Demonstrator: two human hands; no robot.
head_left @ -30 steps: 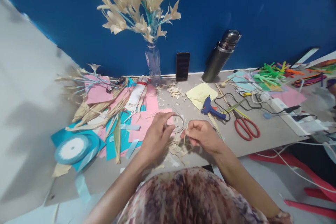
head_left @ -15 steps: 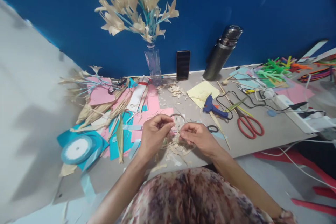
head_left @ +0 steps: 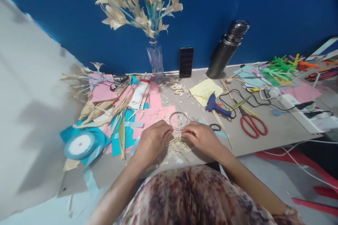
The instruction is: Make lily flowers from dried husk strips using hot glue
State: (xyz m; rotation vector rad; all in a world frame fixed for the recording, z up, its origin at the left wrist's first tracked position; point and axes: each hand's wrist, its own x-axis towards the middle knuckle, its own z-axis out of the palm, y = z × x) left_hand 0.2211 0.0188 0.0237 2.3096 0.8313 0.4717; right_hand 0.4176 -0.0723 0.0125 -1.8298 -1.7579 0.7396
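Note:
Between my two hands a thin beige ring (head_left: pixel 171 116) stands over the table. Pale strands of dried husk (head_left: pixel 177 141) hang and lie just below it. My left hand (head_left: pixel 153 140) is closed, its fingertips pinched at the ring's lower left, on what looks like one of these strands. On the other side, the thumb and fingers of my right hand (head_left: pixel 204 139) pinch a pale strand at the ring's lower right. My fingers hide exactly where strand and ring meet.
Left lie a light-blue ribbon spool (head_left: pixel 80 145), pink paper (head_left: pixel 155 112) and dried husks (head_left: pixel 97 110). Behind stand a bottle of husk flowers (head_left: pixel 155 61), a phone (head_left: pixel 186 62) and a flask (head_left: pixel 225 52). To the right are a glue gun (head_left: pixel 218 106), scissors (head_left: pixel 253 126) and a power strip (head_left: pixel 301 114).
Both hands have turned knuckles-up and drawn slightly apart and lower. The ring now shows more fully between them. The whole view has shifted a little.

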